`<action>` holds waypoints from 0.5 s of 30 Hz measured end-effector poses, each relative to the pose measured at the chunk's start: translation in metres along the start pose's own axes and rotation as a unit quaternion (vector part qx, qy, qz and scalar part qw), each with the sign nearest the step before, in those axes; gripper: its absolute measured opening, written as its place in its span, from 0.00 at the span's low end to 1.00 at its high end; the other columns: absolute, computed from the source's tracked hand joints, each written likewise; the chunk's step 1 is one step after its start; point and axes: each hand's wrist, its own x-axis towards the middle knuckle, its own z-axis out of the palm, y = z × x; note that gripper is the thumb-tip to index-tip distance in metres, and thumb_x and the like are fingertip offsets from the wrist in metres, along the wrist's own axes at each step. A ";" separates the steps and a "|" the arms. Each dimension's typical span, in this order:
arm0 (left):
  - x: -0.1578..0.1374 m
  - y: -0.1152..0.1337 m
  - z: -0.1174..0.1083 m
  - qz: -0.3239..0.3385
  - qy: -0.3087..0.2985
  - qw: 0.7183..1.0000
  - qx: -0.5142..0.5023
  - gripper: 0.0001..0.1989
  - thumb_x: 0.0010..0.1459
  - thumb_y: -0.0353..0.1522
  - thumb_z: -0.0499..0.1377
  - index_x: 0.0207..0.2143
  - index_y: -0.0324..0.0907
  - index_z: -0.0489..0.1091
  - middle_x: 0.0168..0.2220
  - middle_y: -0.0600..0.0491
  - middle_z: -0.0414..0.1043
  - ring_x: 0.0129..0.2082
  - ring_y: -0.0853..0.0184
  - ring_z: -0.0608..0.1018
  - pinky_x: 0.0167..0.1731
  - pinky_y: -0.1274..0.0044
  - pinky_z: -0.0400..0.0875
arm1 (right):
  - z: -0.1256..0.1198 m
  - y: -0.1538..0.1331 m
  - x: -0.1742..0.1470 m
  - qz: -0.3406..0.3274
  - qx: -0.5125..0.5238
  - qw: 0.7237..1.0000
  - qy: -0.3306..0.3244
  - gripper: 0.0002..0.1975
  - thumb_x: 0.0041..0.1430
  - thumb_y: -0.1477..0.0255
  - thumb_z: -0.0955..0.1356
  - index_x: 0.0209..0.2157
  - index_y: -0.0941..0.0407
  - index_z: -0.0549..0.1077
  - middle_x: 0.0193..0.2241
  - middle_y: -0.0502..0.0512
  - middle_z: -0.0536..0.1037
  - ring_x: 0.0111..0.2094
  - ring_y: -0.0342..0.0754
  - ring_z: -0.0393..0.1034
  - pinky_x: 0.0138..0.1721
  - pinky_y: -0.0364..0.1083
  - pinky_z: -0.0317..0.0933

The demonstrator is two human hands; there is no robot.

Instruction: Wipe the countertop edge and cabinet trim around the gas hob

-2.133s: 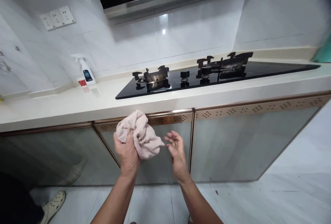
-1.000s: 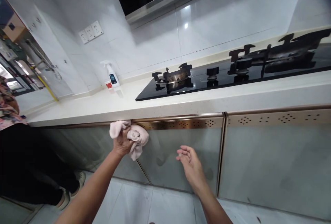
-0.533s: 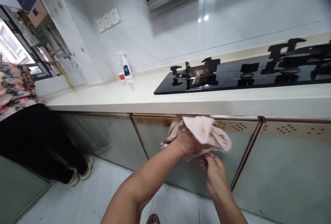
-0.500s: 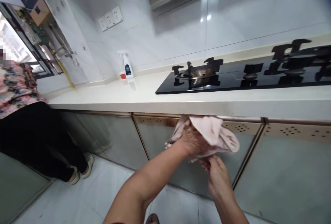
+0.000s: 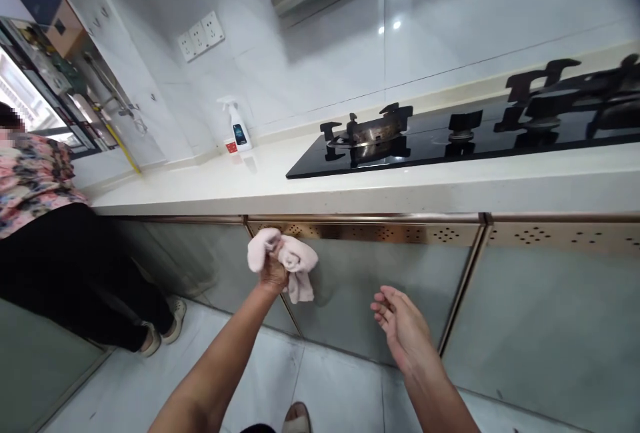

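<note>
1. And there's the left hand (image 5: pixel 274 274), gripping a pink cloth (image 5: pixel 299 256), thumb and fingers sunk into the bunched fabric!
2. The cloth is down below the left front corner of the black cooktop (image 5: pixel 425 140), lower than the counter edge, a twisted fold bulging on one side and a loose end hanging.
3. Behind it run the perforated metal strip (image 5: pixel 400 233) and the seam beside the glass cabinet door (image 5: pixel 360 293), both beneath the cooktop; whether cloth and strip touch, one cannot tell.
4. Over to the right hand (image 5: pixel 403 326): released, fingers loosely bent, palm turned towards the cloth but well apart from it, out in front of the door below the cooktop.
5. Up top, a burner (image 5: pixel 376 132) sits at the cooktop's left end, with a black knob (image 5: pixel 461 125) to its right.
6. Left of the cooktop, on the pale counter (image 5: pixel 175 180), a white spray bottle (image 5: pixel 240 132) stands upright, a small red-and-white box (image 5: pixel 231 146) just beside it.
7. Far left of the cooktop, another person in a floral top (image 5: pixel 35 180) and black trousers (image 5: pixel 65 266) stands near the counter.
</note>
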 end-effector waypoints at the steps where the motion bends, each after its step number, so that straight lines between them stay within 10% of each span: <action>1: -0.004 -0.005 -0.002 -0.017 0.015 0.999 0.028 0.18 0.45 0.33 0.68 0.40 0.44 0.71 0.50 0.44 0.68 0.58 0.48 0.68 0.65 0.56 0.58 | 0.005 0.002 -0.002 0.004 -0.002 1.000 -0.007 0.17 0.43 0.62 0.73 0.36 0.53 0.74 0.28 0.50 0.77 0.27 0.45 0.71 0.27 0.43 0.62; 5: -0.041 -0.014 0.006 -0.127 0.041 0.984 0.119 0.21 0.48 0.29 0.63 0.46 0.44 0.66 0.56 0.41 0.60 0.62 0.51 0.65 0.64 0.60 0.60 | 0.019 0.014 -0.004 0.005 -0.028 0.999 -0.028 0.18 0.40 0.61 0.74 0.35 0.54 0.74 0.27 0.51 0.77 0.27 0.45 0.71 0.27 0.43 0.62; 10: -0.087 -0.013 0.013 -0.178 0.011 0.981 0.082 0.19 0.40 0.23 0.63 0.36 0.44 0.64 0.38 0.52 0.66 0.41 0.60 0.75 0.50 0.65 0.72 | 0.017 0.019 0.003 0.015 -0.068 0.997 -0.028 0.19 0.36 0.60 0.74 0.32 0.54 0.74 0.26 0.50 0.76 0.24 0.43 0.69 0.24 0.41 0.59; 15: -0.059 0.005 -0.007 -0.192 0.098 0.976 0.032 0.19 0.52 0.27 0.58 0.46 0.45 0.59 0.39 0.54 0.68 0.39 0.67 0.76 0.46 0.72 0.72 | 0.008 0.011 0.004 0.023 -0.060 0.998 -0.002 0.19 0.35 0.62 0.74 0.32 0.55 0.74 0.26 0.49 0.77 0.25 0.42 0.70 0.25 0.40 0.59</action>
